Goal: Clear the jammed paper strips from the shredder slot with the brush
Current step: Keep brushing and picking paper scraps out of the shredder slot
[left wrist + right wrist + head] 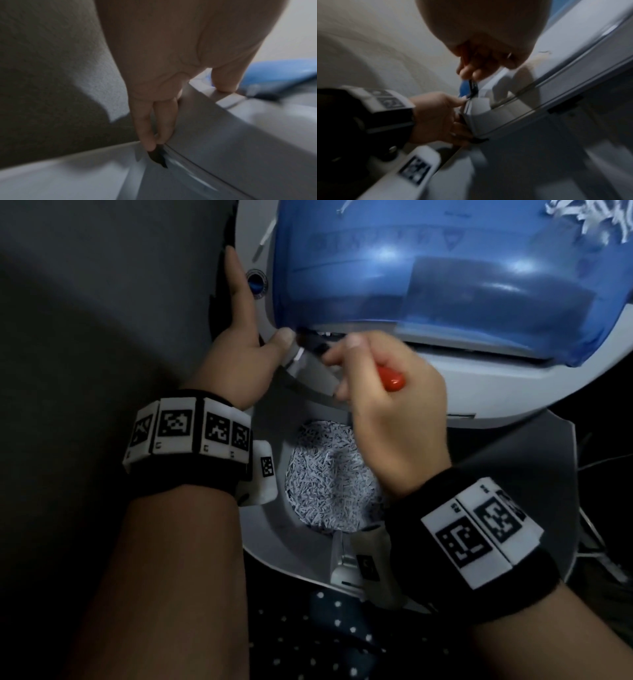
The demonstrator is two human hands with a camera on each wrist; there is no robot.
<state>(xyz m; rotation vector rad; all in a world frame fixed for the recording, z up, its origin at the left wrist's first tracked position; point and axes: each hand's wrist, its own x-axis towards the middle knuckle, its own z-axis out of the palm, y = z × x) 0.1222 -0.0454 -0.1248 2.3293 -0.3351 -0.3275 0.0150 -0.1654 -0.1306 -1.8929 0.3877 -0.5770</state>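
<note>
1. Here, the grey plastic shredder head (pixel 479 378) with its translucent blue cover (pixel 428 278) lies tilted over the grey waste bin (pixel 270 529), whose opening shows a heap of white shredded paper strips (pixel 329 477).
2. The brush with a red-orange handle (pixel 390 378) is in the right hand (pixel 387 405); the grip is closed around the handle, thumb and forefinger pinching near its dark front end.
3. That dark end points into the narrow slot (pixel 329 333) under the lower edge of the blue cover, at the shredder's left corner; the bristles are too blurred to make out.
4. The left hand (pixel 239 350) braces the shredder's left side: its fingers lie straight along the grey edge, and the thumb presses the corner just beside the slot. Its grip is flat, enclosing nothing.
5. The two hands nearly touch at that corner, so room there is tight; the slot runs on to the right under the cover.
6. More loose white strips (pixel 582 217) lie at the upper right.
</note>
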